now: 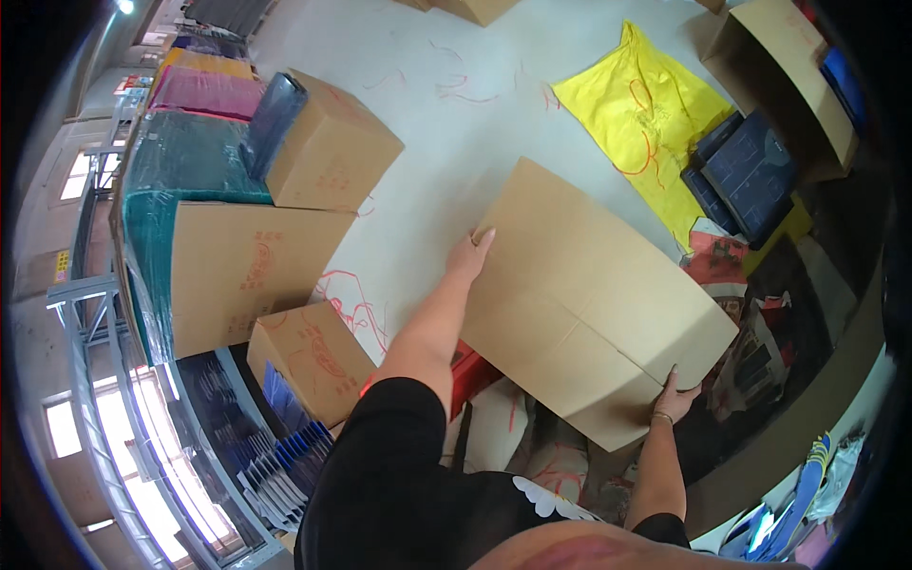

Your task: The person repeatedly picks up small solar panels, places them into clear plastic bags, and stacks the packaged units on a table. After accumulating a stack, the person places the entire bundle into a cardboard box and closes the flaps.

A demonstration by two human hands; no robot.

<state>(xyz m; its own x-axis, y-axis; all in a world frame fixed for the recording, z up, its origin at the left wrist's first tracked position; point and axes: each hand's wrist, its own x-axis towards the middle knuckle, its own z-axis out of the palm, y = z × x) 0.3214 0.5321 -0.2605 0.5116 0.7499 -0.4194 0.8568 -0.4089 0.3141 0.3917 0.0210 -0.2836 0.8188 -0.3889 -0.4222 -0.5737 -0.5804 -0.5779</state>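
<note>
A large plain brown cardboard box (pixel 570 294), its broad side toward me, is held between my two hands. My left hand (pixel 467 255) grips its left edge, with the thumb lying on the near face. At the lower right corner my right hand (pixel 674 397) is closed on the other edge, one finger on the face. The box is tilted over the light surface, and it hides what lies behind it. Whether it is folded flat or opened out I cannot tell.
Printed cartons (pixel 261 275) stand at left beside wrapped teal stacks (pixel 152 209). A yellow bag (pixel 646 114) lies at the far right with dark blue packages (pixel 746 171) and an open carton (pixel 793 57). Filled sacks (pixel 499 418) lie below the box.
</note>
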